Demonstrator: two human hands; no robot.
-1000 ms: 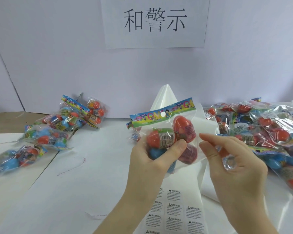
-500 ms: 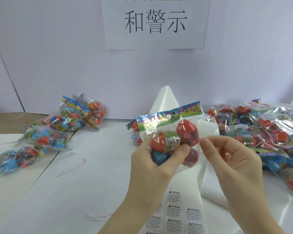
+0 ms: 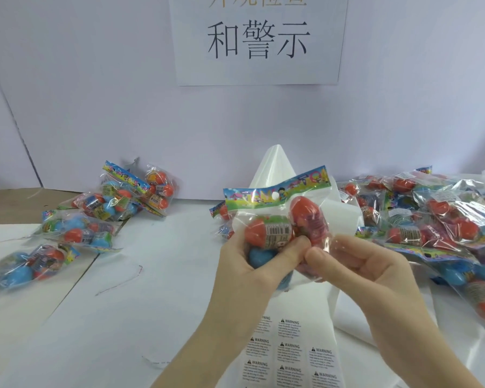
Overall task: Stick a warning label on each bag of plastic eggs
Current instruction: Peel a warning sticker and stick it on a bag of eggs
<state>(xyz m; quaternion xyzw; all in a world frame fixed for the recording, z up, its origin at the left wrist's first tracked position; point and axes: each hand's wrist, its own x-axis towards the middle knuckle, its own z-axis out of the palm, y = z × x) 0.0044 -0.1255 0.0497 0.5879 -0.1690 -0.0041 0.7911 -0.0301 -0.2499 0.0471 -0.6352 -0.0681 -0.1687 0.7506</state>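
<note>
The left hand (image 3: pixel 252 261) grips a bag of plastic eggs (image 3: pixel 283 219) from below and behind, thumb curled over its front, holding it up above the bench (image 3: pixel 95 331). The right hand (image 3: pixel 356 270) meets it from the right side, its thumb and forefinger pressed together on the clear film at the bag's lower right, thumb tip touching the left thumb. Whether a label sits under those fingers I cannot tell. Below both wrists lies a sheet of warning labels (image 3: pixel 291 351), flat on the bench. Well to the left of the left hand rests a small heap of bags (image 3: pixel 95 219); just right of the right hand spreads a larger pile of bags (image 3: pixel 437 228).
</note>
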